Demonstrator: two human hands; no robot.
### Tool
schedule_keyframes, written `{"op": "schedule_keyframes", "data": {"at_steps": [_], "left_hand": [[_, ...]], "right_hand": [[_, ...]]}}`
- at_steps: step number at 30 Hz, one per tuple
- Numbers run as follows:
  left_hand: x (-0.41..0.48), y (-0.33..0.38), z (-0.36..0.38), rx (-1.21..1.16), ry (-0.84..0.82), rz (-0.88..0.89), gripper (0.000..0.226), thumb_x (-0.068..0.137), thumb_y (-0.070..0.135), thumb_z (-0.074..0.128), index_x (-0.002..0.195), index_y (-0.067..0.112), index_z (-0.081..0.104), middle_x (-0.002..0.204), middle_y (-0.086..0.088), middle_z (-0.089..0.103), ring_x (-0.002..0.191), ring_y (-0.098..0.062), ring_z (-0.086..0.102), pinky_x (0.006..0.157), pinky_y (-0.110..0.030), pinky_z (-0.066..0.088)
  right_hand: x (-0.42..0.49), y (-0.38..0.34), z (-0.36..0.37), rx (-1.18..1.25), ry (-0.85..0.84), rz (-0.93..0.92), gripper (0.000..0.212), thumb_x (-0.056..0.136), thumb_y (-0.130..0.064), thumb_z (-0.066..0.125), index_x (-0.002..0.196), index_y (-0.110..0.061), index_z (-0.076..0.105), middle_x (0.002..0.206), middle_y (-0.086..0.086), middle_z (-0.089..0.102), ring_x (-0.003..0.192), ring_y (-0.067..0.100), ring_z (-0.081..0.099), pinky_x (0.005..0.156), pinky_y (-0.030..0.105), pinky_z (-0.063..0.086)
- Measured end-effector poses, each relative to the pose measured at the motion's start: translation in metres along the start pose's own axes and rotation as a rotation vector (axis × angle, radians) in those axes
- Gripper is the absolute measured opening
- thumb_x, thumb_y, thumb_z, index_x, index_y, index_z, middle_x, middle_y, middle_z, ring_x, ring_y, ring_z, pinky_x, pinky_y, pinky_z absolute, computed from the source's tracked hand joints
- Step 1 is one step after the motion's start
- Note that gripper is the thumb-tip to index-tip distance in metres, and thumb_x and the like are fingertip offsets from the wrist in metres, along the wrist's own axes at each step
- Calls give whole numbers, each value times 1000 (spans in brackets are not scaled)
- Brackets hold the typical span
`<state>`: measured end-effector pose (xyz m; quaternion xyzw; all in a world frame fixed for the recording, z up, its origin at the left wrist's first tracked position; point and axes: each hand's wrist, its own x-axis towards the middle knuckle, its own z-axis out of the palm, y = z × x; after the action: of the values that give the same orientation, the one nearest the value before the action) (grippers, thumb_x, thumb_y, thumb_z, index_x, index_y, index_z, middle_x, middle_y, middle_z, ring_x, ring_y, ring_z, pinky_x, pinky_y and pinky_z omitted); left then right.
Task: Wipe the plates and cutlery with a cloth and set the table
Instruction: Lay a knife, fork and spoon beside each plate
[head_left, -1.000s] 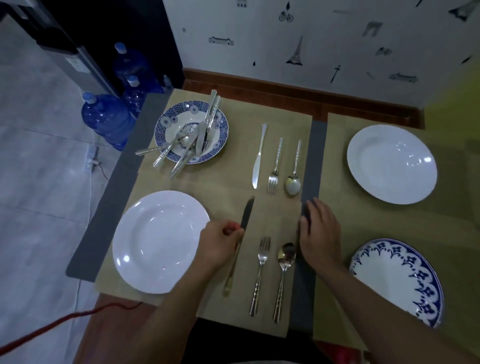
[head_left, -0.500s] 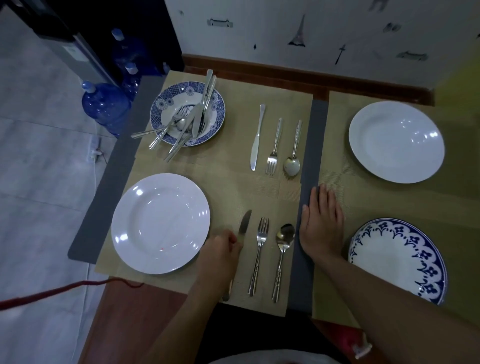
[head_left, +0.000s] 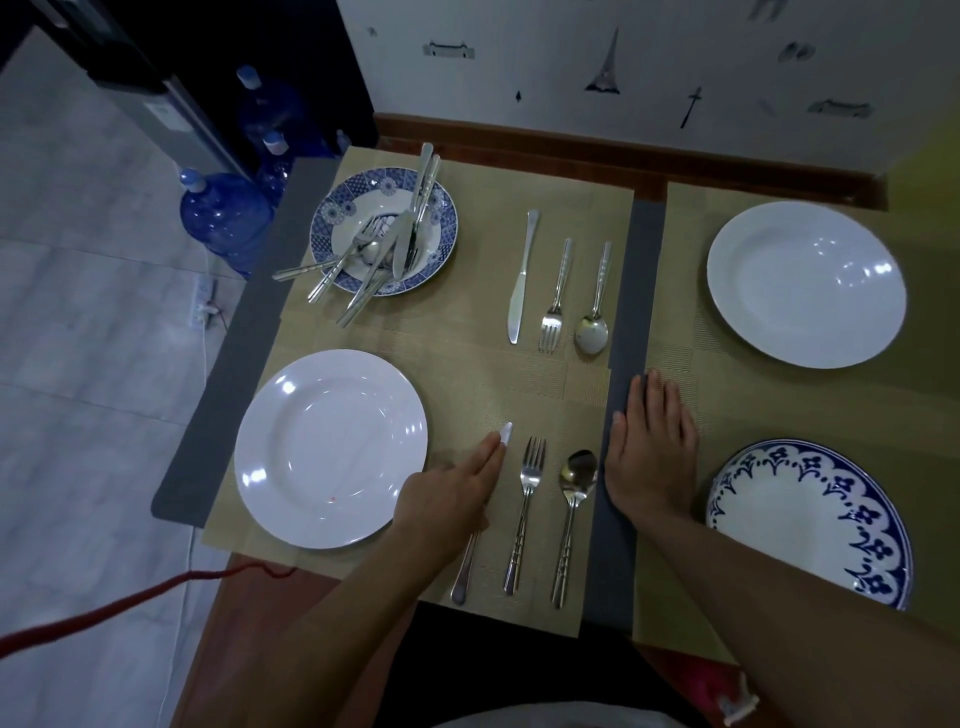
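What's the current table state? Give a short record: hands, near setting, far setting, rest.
left hand: flat, fingers straight, over near knife
right hand: flat, partly on grey strip
near setting: near white plate, near fork, near spoon
far setting: far knife, far fork, far spoon, side by side
unsorted: loose cutlery on patterned plate
right mat: far white plate, blue-rimmed plate

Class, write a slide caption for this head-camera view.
Left hand rests on knife beside fork, spoon and white plate; right hand lies flat nearby.
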<state>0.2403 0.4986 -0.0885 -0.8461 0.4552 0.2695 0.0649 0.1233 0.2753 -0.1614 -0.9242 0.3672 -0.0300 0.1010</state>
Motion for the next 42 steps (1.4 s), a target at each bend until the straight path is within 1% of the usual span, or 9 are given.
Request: {"op": "schedule_keyframes", "data": {"at_steps": [4, 8, 11, 18, 26, 30, 37, 39, 42], "left_hand": [[-8, 1, 3, 22, -6, 14, 106, 90, 48, 65, 156, 28, -16, 166, 13, -6, 122, -28, 57, 81, -41, 56], [-12, 0, 4, 25, 21, 33, 106, 89, 50, 64, 156, 27, -14, 165, 15, -16, 128, -26, 49, 77, -40, 56], [-11, 0, 4, 61, 26, 54, 107, 89, 49, 66, 157, 26, -13, 165, 15, -16, 122, -27, 53, 75, -39, 56], [-5, -2, 5, 114, 7, 51, 110, 88, 51, 67, 156, 24, -15, 167, 8, 3, 114, -30, 59, 76, -40, 56], [-5, -4, 8, 100, 3, 56, 112, 87, 53, 67, 156, 25, -17, 167, 8, 4, 113, -30, 60, 77, -39, 57], [-6, -4, 5, 88, -9, 61, 110, 87, 52, 67, 157, 24, -14, 167, 10, -4, 113, -30, 59, 77, -40, 57], [-2, -8, -10, -71, -29, 78, 94, 87, 47, 69, 157, 26, 11, 165, 18, -2, 112, -29, 62, 83, -42, 55], [1, -12, -18, -131, 7, 92, 81, 90, 44, 66, 155, 25, 21, 165, 17, 6, 112, -28, 63, 87, -42, 55], [8, -18, -38, -248, 125, 44, 55, 97, 37, 57, 148, 24, 38, 158, 9, 34, 116, -29, 62, 92, -38, 50]], "right_hand": [[0, 0, 1, 2, 5, 10, 60, 108, -37, 20, 159, -8, 33, 168, 12, 27, 156, 29, 21, 124, 46, 18], [0, 1, 2, -1, 6, 8, 60, 108, -37, 20, 159, -8, 32, 168, 12, 27, 156, 29, 21, 124, 45, 17], [0, 1, 3, -4, -1, 6, 60, 108, -38, 18, 159, -9, 31, 168, 12, 26, 157, 28, 18, 125, 45, 16], [0, 2, 3, -3, -5, 7, 61, 108, -38, 18, 159, -8, 31, 167, 13, 27, 156, 30, 21, 123, 44, 16], [1, 2, 4, 1, -29, 8, 63, 108, -40, 14, 160, -9, 29, 169, 11, 24, 157, 28, 18, 124, 46, 17], [1, 2, 2, 17, -44, 11, 63, 107, -41, 13, 160, -9, 29, 169, 12, 24, 157, 28, 18, 124, 47, 18], [3, 3, -8, 80, -119, 3, 66, 106, -45, 14, 161, -11, 26, 170, 9, 20, 158, 26, 14, 126, 46, 15], [7, 3, -15, 116, -114, 10, 59, 108, -41, 28, 159, -11, 34, 168, 9, 27, 156, 27, 20, 124, 47, 19], [16, -1, -31, 203, -78, 48, 45, 106, -30, 50, 146, -10, 53, 153, 11, 49, 143, 29, 40, 116, 49, 31]]}}
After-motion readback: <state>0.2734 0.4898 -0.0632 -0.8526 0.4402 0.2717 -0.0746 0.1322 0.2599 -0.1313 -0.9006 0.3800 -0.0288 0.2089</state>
